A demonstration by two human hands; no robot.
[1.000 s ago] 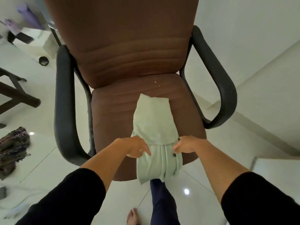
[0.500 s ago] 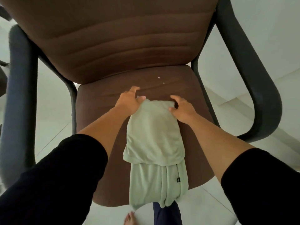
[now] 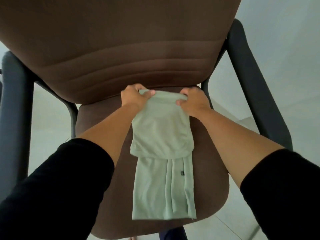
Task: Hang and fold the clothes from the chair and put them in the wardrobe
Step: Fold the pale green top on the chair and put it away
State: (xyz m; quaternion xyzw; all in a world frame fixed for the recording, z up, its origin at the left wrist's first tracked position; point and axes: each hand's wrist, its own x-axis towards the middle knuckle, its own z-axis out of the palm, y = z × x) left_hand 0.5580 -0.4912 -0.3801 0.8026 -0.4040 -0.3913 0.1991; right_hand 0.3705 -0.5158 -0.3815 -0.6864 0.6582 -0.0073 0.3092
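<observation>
A pale green garment (image 3: 161,153), folded into a long narrow strip, lies lengthwise on the brown chair seat (image 3: 97,135). Its far half is doubled over the near half. My left hand (image 3: 134,97) grips the far left corner of the fold, fingers curled round the cloth. My right hand (image 3: 193,99) grips the far right corner the same way. Both hands lift that far edge a little off the seat, close to the base of the backrest (image 3: 121,49). The near end of the garment reaches the seat's front edge.
Black armrests stand at the left (image 3: 15,104) and right (image 3: 256,94) of the chair. Pale tiled floor (image 3: 50,122) shows on both sides, and a white wall (image 3: 285,32) rises at the right. Black sleeves cover both my upper arms.
Both hands left the middle of the garment and went to its far end, where they now grip the corners and raise the edge. The camera has come closer to the chair.
</observation>
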